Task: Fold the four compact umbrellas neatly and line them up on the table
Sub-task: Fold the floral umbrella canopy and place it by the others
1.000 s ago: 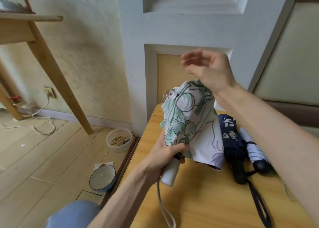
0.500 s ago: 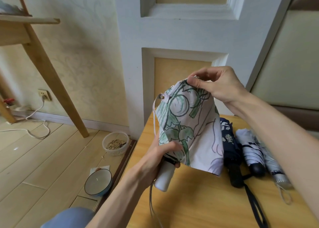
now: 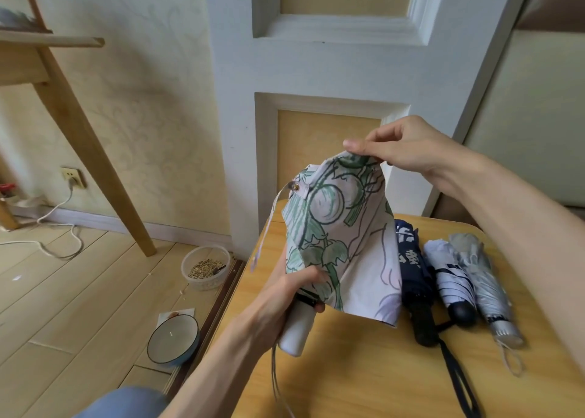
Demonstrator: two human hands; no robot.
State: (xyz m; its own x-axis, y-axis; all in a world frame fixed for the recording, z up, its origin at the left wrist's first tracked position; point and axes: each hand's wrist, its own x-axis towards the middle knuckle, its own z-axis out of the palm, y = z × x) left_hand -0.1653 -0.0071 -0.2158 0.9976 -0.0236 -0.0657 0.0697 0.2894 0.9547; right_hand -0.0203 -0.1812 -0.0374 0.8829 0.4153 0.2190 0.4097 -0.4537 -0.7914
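Setting: a small wooden table (image 3: 364, 370) set against a white panelled wall (image 3: 316, 69). On the floor off its left edge stand a plastic tub (image 3: 205, 267) of seed and a blue-rimmed bowl (image 3: 172, 338).
Finished items: navy umbrella (image 3: 411, 268), white-and-navy umbrella (image 3: 449, 278) and silver umbrella (image 3: 484, 278) lie rolled, side by side and touching, on the table's right half, handles toward the near edge.
Item in hand: floral umbrella (image 3: 342, 243), held upright above the table's left half, clear of the top. Its canopy is loose and billowed, not pleated.
Left hand (image 3: 285, 300): fingers and thumb curled round the canopy's lower end, just above the white handle (image 3: 296, 332).
Right hand (image 3: 408, 148): thumb and forefinger pinching the fabric at the canopy's top.
Strap (image 3: 275, 218): hangs free down the canopy's left side, snap unfastened.
Step in hand: judged to be the fourth and last umbrella, with panels being straightened before rolling.
Next move calls for:
- laying each panel flat in one direction;
- twisting the canopy tight round the shaft while the lower grip holds steady;
- wrapping and snapping the strap;
- placing it just beside the navy umbrella, handle to the near edge.
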